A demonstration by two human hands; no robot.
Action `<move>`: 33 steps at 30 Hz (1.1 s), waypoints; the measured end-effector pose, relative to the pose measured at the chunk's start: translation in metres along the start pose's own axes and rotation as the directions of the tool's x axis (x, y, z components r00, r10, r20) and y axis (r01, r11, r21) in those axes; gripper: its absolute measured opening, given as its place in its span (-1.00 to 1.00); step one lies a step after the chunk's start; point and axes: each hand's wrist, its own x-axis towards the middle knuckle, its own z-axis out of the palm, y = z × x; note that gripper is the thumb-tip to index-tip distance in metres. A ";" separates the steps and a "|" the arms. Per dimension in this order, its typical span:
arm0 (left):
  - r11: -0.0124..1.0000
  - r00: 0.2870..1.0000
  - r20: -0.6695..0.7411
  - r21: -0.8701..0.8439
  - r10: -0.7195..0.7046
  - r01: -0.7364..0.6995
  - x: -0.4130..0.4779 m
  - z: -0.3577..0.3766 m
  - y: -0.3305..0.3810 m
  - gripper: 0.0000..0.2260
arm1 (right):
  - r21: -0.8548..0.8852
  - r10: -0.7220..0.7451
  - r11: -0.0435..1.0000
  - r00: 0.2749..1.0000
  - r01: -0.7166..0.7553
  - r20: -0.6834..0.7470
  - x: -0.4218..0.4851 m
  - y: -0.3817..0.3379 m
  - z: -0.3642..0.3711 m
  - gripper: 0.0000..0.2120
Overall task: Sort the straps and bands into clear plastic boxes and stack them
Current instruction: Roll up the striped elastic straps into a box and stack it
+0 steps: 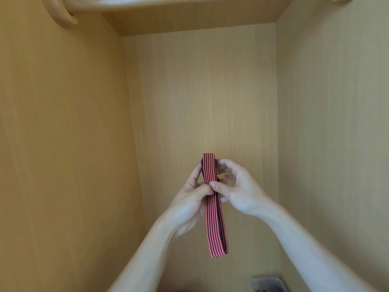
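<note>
A red strap with thin black stripes (pixel 214 224) hangs folded in a long loop in front of me, inside a wooden cupboard. My left hand (pixel 191 199) grips it from the left, thumb pressed across its front. My right hand (pixel 237 188) pinches it from the right at the same height, thumb on the front and fingers curled behind near a dark buckle at the top. The loop's lower end dangles free below both hands. A clear plastic box (pixel 267 284) shows only partly at the bottom edge.
Wooden cupboard walls stand close on the left (pixel 63 144), back (pixel 200 91) and right (pixel 336 123). A shelf board (pixel 189 20) runs overhead. The box at the bottom right holds something dark that I cannot make out.
</note>
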 end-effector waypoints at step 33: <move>0.994 0.960 -0.273 0.077 -0.059 0.083 -0.004 0.015 0.002 -0.80 | -0.388 -0.336 0.880 0.936 0.274 -0.101 0.006 0.009 0.000 -0.40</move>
